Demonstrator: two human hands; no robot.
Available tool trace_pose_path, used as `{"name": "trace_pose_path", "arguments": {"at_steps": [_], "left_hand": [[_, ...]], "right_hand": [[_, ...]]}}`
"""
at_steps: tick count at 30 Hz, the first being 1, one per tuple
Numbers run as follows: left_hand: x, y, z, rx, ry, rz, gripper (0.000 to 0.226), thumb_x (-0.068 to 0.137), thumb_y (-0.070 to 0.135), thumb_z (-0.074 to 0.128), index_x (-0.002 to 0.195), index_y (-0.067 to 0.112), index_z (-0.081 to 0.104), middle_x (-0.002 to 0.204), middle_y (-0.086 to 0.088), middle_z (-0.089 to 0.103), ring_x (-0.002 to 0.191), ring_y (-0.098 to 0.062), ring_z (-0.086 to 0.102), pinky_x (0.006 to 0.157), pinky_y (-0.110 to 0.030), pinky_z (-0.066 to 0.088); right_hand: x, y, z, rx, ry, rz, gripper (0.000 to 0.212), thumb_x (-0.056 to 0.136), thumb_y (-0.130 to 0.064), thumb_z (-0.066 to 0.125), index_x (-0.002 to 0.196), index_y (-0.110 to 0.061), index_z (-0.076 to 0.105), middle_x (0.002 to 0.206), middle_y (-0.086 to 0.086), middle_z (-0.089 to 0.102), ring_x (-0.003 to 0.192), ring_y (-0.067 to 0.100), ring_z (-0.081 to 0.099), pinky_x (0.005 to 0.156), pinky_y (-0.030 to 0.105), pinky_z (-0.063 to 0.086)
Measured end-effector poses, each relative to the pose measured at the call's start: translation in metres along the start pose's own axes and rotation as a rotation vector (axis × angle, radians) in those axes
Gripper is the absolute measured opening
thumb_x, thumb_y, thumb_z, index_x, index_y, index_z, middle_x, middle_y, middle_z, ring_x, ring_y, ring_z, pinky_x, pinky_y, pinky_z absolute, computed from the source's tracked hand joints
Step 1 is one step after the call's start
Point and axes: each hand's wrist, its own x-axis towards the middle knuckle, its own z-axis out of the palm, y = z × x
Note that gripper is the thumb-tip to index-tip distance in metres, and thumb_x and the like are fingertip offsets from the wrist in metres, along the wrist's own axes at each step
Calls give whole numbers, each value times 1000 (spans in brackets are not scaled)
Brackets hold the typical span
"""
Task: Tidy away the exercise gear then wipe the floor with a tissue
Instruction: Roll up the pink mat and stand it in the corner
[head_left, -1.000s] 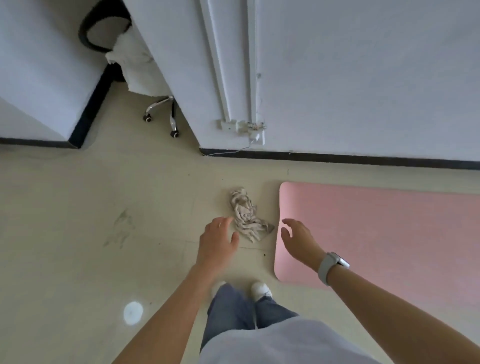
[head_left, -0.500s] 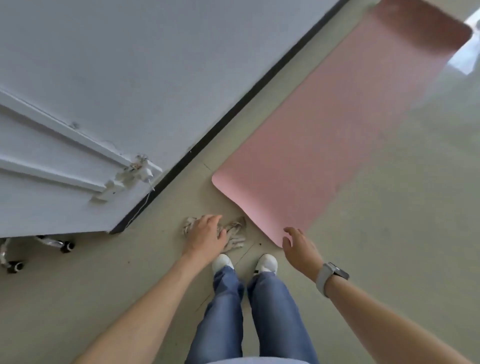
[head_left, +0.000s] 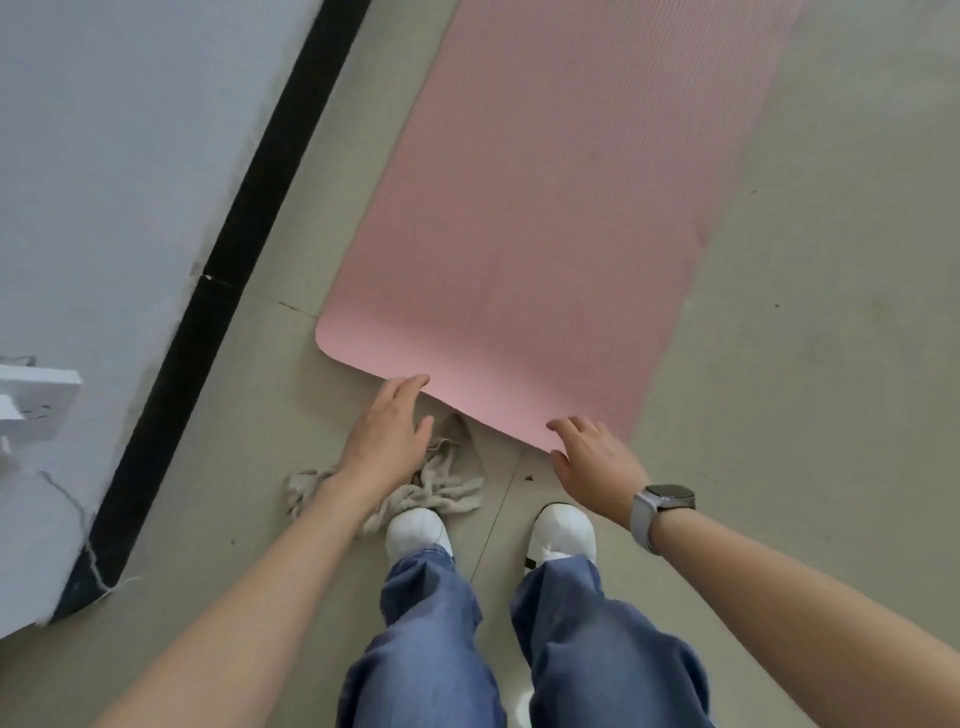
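Observation:
A pink exercise mat (head_left: 561, 208) lies flat on the floor and runs away from me beside the wall. Its near short edge is right at my fingertips. My left hand (head_left: 387, 431) reaches to the left part of that edge with its fingers straight and holds nothing. My right hand (head_left: 597, 457), a watch on its wrist, hovers at the mat's near right corner with fingers loosely spread. A crumpled off-white cloth (head_left: 441, 488) lies on the floor under my left wrist, against my left shoe.
A white wall (head_left: 130, 156) with a black skirting board (head_left: 249, 208) runs along the mat's left side. A white fitting (head_left: 31, 400) with a thin cord sticks out of the wall at the far left. Bare floor (head_left: 831, 312) lies right of the mat.
The view has swung so the mat now runs straight ahead. My left hand has left the cloth and moved up to the mat's near edge; my right hand has come to the mat's corner.

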Motion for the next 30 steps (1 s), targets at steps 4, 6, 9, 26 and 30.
{"name": "trace_pose_path", "arguments": {"at_steps": [4,6,9,26,30], "left_hand": [[85,-54,84,111,-66,120,56,92,21,51,144,19,28,149,-3,29,138,-20,27,114,-38,28],[119,-72,115,283,-121,162,64,91,25,54,146,24,21,154,-2,20,143,-21,14,116,-42,20],[156,-92,146,483,-106,266,66,89,17,55,145,26,20,156,-1,13,145,-22,7,115,-43,14],[213,-86,151,661,666,707,79,64,27,76,133,22,39,139,-7,32,129,-28,30,109,-56,11],[214,-96,161,722,546,649,118,58,32,81,149,22,6,157,-8,-18,144,-29,-16,112,-57,-12]], "right_hand": [[94,32,71,-187,-6,-133,47,94,-29,39,138,-15,31,140,7,40,127,26,38,103,37,36],[130,42,101,-267,-2,-203,57,90,-38,46,139,-14,28,142,7,38,132,26,34,106,38,33],[165,51,135,-388,19,-265,83,66,-47,70,134,-11,38,135,12,49,125,33,47,97,47,45],[219,71,54,-177,356,39,37,90,-28,47,124,-16,38,120,7,58,106,28,58,82,36,41],[219,73,67,-249,405,107,34,89,-27,49,119,-15,40,114,8,55,105,28,54,83,39,36]]}}
